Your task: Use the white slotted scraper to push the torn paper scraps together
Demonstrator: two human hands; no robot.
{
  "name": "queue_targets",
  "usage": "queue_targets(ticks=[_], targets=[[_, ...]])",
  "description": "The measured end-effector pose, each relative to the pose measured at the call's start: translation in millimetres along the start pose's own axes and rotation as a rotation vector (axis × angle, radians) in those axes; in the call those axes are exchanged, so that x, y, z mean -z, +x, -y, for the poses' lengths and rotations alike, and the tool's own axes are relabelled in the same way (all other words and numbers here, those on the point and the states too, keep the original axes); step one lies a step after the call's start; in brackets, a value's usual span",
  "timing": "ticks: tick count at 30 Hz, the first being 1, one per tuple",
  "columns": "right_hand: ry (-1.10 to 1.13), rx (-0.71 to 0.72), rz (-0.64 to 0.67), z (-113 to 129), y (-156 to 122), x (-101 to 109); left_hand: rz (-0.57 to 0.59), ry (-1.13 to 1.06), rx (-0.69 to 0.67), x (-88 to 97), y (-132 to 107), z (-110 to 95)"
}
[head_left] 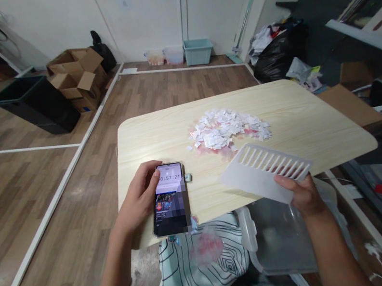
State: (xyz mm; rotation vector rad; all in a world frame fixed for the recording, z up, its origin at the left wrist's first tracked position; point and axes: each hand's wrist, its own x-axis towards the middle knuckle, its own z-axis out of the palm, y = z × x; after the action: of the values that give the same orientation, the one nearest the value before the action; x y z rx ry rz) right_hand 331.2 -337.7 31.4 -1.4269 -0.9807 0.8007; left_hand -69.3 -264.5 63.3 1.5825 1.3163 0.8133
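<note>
My left hand point(144, 190) grips a smartphone point(169, 205) at the table's left front, its thumb on the screen's upper left edge. The lit screen shows timer digits above a coloured picture. In my right hand point(304, 192) is a white slotted plastic panel point(262, 175), tilted over the table's front edge, with the thumb on top and the other fingers mostly hidden beneath. Beyond the panel, a heap of small torn white paper scraps point(225, 127), with pinkish bits among them, lies on the pale wooden table point(153, 134).
A patterned cloth point(202, 277) with a pinkish clump on it covers my lap. Right of it, below the table edge, sits a clear plastic bin point(284, 239). A black bin point(38, 105) and cardboard boxes point(77, 79) stand left; another carton point(349, 104) is right.
</note>
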Motion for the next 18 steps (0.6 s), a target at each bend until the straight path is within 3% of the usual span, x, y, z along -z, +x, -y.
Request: queue_targets(ticks=[6,9,14,18], targets=[[0.147,0.115,-0.275,-5,10,-14,-0.225,0.043,0.06,-14.2,-27,9],[0.174,0.101,-0.269,2,8,-17,-0.282,0.087,0.054,-17.4,-33,12],[0.137,0.087,-0.226,8,6,-19,-0.237,0.115,0.068,-14.2,-43,24],[0.13,0.086,-0.253,4,8,-21,-0.151,-0.042,-0.002,-8.8,-44,39]])
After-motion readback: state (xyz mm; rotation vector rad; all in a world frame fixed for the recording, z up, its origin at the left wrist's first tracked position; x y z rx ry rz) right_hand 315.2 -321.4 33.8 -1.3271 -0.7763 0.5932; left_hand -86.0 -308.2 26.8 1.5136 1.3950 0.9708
